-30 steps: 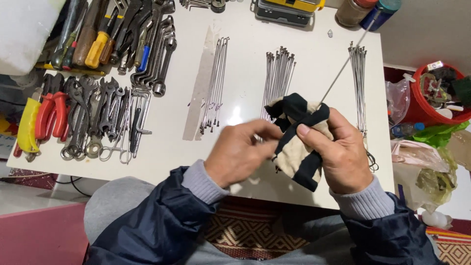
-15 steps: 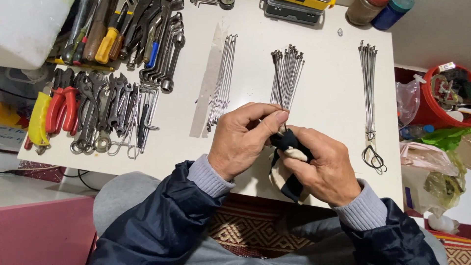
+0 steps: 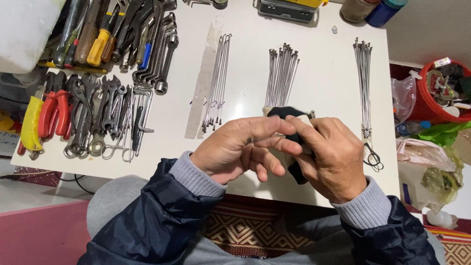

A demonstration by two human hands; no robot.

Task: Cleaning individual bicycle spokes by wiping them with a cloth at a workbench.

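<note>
My right hand (image 3: pixel 336 157) is closed round a bunched black-and-cream cloth (image 3: pixel 288 115), which shows above and below its fingers. My left hand (image 3: pixel 240 149) meets it from the left, with thumb and fingers pinched on the cloth's near side. Whatever lies inside the cloth is hidden. Both hands hover over the front edge of the white table (image 3: pixel 319 88). Just beyond them lies the middle bundle of thin metal spokes (image 3: pixel 280 73). A left bundle (image 3: pixel 216 83) and a right bundle (image 3: pixel 364 83) lie on either side of it.
A flat metal strip (image 3: pixel 202 91) lies beside the left bundle. Wrenches (image 3: pixel 110 115), red pliers (image 3: pixel 54 113) and screwdrivers (image 3: pixel 98 41) crowd the table's left. A black wire loop (image 3: pixel 373 158) sits by my right hand. A red bucket (image 3: pixel 441 93) and plastic bags (image 3: pixel 427 162) stand at the right.
A spoke stuck out up and right from the cloth a second ago and no longer shows. My hands have drawn together and the cloth is bunched tighter.
</note>
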